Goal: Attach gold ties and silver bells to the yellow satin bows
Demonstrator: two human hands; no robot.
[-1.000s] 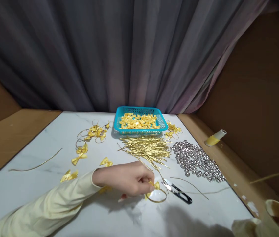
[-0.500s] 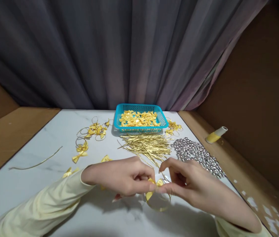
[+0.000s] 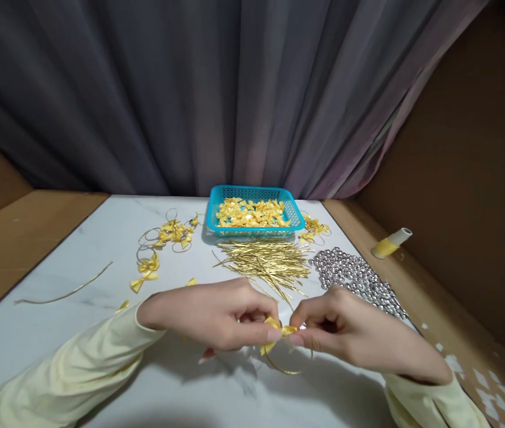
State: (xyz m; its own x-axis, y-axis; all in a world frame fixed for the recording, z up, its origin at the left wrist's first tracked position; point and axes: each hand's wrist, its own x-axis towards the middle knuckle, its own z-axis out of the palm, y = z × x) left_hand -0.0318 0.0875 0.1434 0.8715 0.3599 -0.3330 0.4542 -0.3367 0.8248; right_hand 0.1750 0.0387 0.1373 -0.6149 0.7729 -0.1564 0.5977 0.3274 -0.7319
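A small yellow ribbon bow (image 3: 270, 343) is pinched between my two hands, low over the table. My left hand (image 3: 220, 315) is closed on its left side, thumb against the fingers. On the right side of the bow, my right hand (image 3: 341, 327) pinches with thumb and forefinger. A gold tie (image 3: 283, 371) curves down in a loop below the bow, and its other end points up by the right forefinger. A bit of something silver (image 3: 303, 326) shows beside the right fingertips. My fingers cover the middle of the bow in part.
Behind my hands lie a pile of gold ties (image 3: 265, 261) and a blue basket (image 3: 211, 217) of yellow bows. Silver beads (image 3: 354, 276) spread to the right. Looped bows (image 3: 174, 233) lie left, near a single gold tie (image 3: 67, 295). A taped tube (image 3: 390, 242) stands on the right edge.
My right forefinger has come down from its raised position onto the bow, closing the pinch. The bow has tilted and the gold loop hangs at a different angle.
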